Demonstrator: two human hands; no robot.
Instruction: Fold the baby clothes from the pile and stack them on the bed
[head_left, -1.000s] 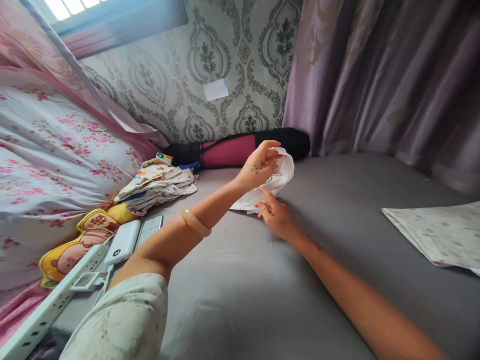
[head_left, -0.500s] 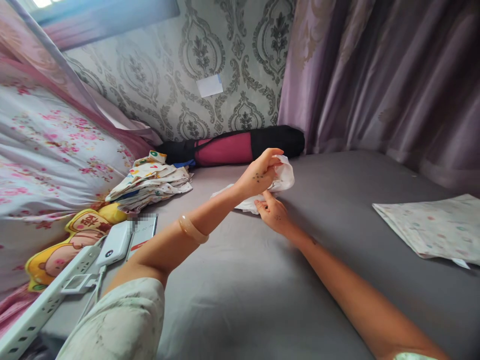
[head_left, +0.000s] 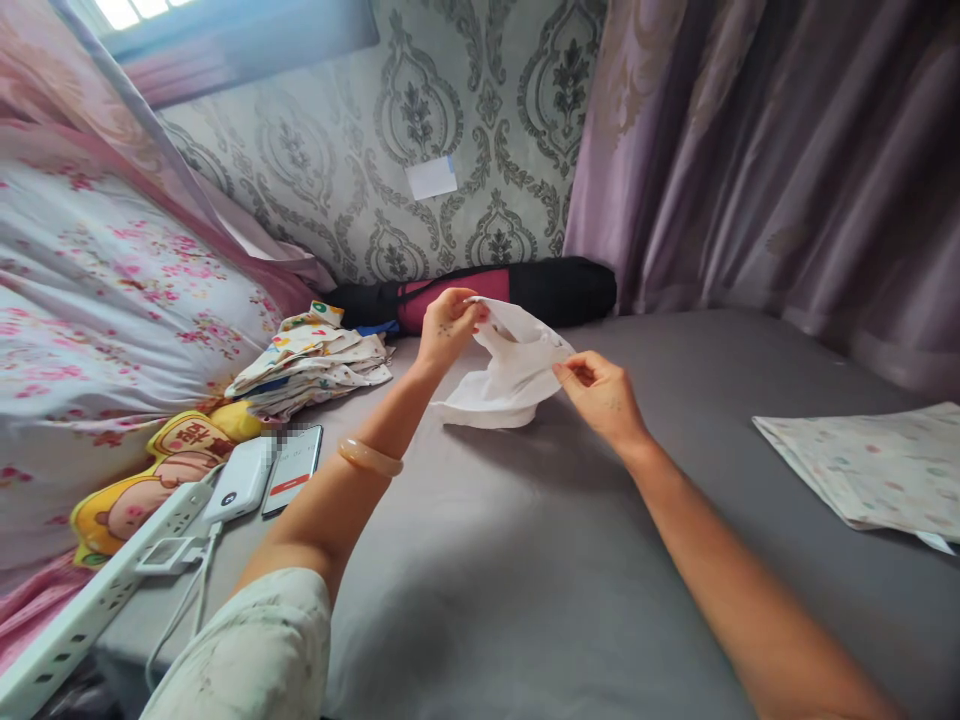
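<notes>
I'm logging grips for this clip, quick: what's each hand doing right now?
Left hand: closed, pinching the white cloth at its upper edge.
Right hand: closed, pinching the same cloth at its right edge.

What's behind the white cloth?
Behind the white cloth, the bag lies along the wall, with grey sheet in front. The cloth covers part of the bag's lower edge and some sheet; anything there is hidden.
</notes>
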